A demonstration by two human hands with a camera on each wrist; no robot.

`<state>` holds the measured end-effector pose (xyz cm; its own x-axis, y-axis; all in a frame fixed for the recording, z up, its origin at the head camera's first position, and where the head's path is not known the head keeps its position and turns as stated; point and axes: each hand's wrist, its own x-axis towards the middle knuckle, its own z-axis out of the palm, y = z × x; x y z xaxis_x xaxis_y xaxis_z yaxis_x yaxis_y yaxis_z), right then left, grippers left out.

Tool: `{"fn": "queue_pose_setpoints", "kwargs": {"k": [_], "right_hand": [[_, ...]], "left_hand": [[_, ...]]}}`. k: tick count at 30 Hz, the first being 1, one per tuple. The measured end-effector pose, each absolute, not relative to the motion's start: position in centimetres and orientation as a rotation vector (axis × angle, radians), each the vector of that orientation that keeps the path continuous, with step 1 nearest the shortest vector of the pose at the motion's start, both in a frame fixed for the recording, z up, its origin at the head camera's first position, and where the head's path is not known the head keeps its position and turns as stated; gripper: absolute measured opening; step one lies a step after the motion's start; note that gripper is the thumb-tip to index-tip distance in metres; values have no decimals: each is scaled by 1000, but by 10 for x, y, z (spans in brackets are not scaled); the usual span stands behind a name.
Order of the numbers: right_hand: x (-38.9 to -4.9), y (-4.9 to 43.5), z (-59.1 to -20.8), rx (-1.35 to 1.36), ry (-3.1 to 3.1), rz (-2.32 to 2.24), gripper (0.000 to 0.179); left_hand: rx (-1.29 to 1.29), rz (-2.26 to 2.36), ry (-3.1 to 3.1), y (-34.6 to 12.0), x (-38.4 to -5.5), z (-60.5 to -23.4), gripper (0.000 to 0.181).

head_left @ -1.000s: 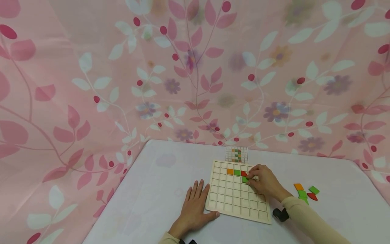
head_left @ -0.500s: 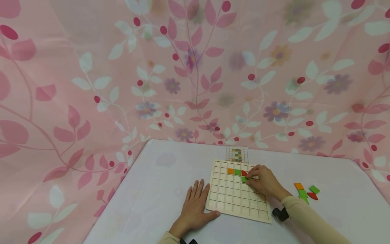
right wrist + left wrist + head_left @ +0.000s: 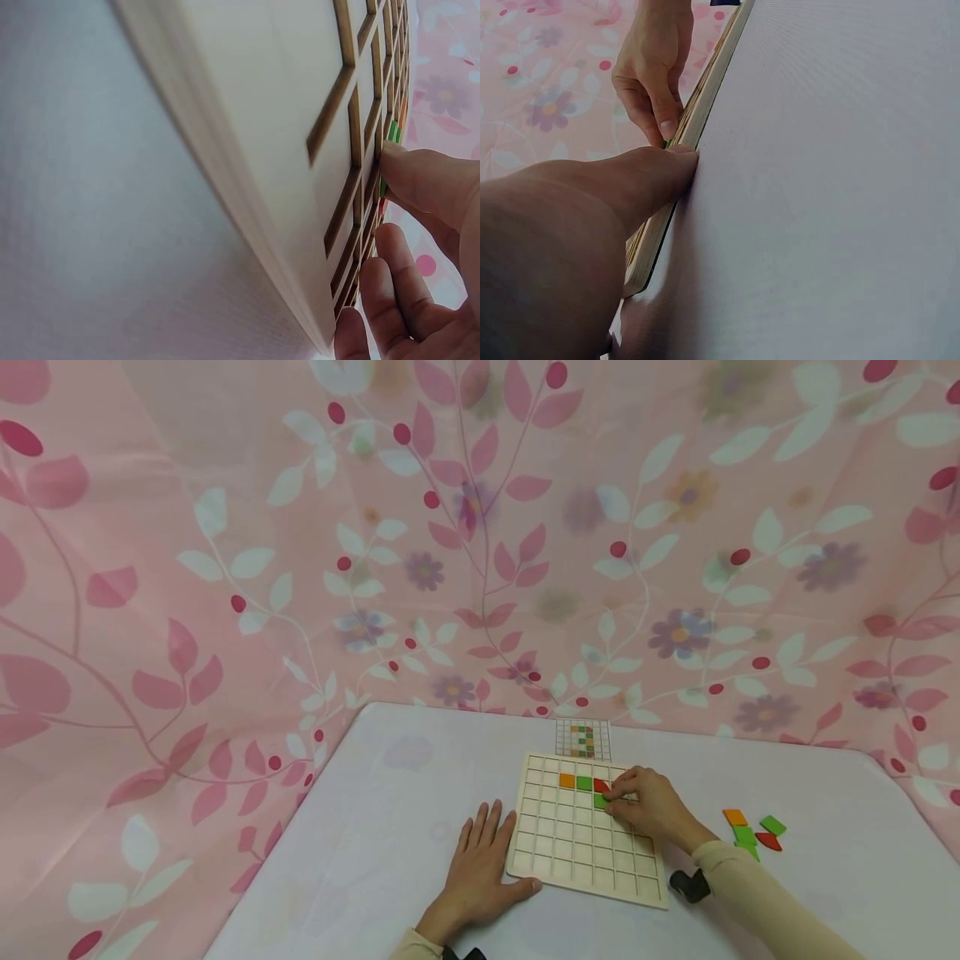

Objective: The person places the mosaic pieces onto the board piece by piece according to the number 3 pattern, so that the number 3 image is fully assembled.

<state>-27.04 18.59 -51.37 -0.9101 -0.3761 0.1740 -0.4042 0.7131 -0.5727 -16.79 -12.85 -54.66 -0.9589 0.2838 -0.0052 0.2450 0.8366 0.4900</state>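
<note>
A pale wooden grid board (image 3: pixel 573 835) lies on the table. An orange tile (image 3: pixel 567 781), a green tile (image 3: pixel 584 783) and a red tile (image 3: pixel 601 785) sit side by side in one row of its cells. Below the red one, my right hand (image 3: pixel 654 806) holds another green tile (image 3: pixel 601 801) at its right side with thumb and fingers, which hide part of it. In the right wrist view the thumb (image 3: pixel 420 176) is against this green tile (image 3: pixel 384 185). My left hand (image 3: pixel 477 868) lies with fingers spread along the board's left side, its thumb touching the near edge.
Behind the board lies a printed pattern card (image 3: pixel 583 741) with a coloured grid. To the right are loose tiles: an orange one (image 3: pixel 735 817), a red one (image 3: pixel 768 841) and several green ones (image 3: pixel 772 825). A flowered pink cloth (image 3: pixel 480 568) hangs behind the white table (image 3: pixel 375 827).
The green tile under my right fingers has shifted slightly left and up, more in line below the red one. My right hand moved a little with it; my left hand stays put.
</note>
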Motion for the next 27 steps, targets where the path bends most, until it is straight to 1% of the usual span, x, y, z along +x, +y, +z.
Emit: {"fn": "queue_pose_setpoints", "kwargs": {"k": [5,16,27], "right_hand": [[-271,186,-514,662,-2852,984,14],[-271,188,-517,585,-2889,1017,14],[-270,189,-516,604,-2876,1064,15]], "left_hand": [[424,774,2936,-129,-168,-547,105],[424,771,2935,-128,-168,-546,105],[423,781,2932,-128,-167,-545,105]]}}
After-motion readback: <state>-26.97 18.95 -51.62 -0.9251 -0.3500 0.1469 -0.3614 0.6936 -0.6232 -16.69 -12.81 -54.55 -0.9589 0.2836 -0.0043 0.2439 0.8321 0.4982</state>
